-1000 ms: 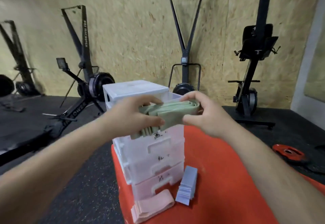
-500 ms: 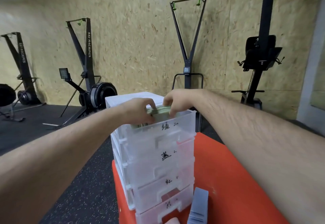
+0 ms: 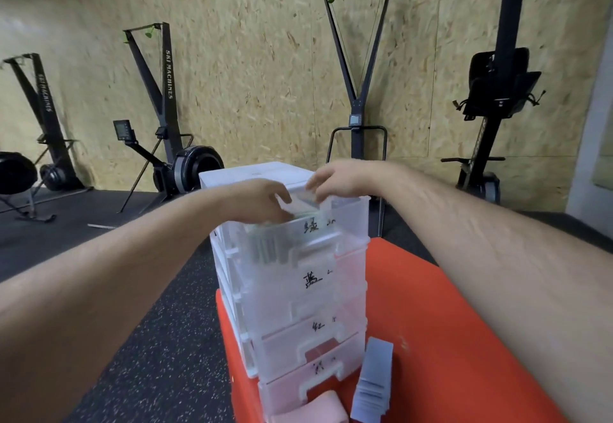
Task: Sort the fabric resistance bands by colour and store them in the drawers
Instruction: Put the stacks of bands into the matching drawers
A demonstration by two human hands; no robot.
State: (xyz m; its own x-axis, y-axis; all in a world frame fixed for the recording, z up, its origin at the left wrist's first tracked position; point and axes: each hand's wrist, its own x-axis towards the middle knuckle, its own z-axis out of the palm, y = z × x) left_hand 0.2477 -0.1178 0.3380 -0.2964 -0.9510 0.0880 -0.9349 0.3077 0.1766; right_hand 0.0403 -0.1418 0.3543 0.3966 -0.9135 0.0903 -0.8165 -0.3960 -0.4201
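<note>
Head view | centre frame: left hand (image 3: 262,198) fingers in open top drawer (image 3: 346,223) over green bands (image 3: 265,246), grip cannot tell | right hand (image 3: 338,178) just above drawer, fingers curled, hold cannot tell

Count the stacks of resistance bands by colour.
Green stack, inside the top drawer: 1
Blue-grey stack, on the red surface: 1
Pink stack: 1
Total: 3

Green bands (image 3: 265,246) stand on edge in the open top drawer (image 3: 345,223) of the translucent drawer unit (image 3: 298,300). A blue stack (image 3: 373,379) and a pink stack (image 3: 311,411) lie at its base.
</note>
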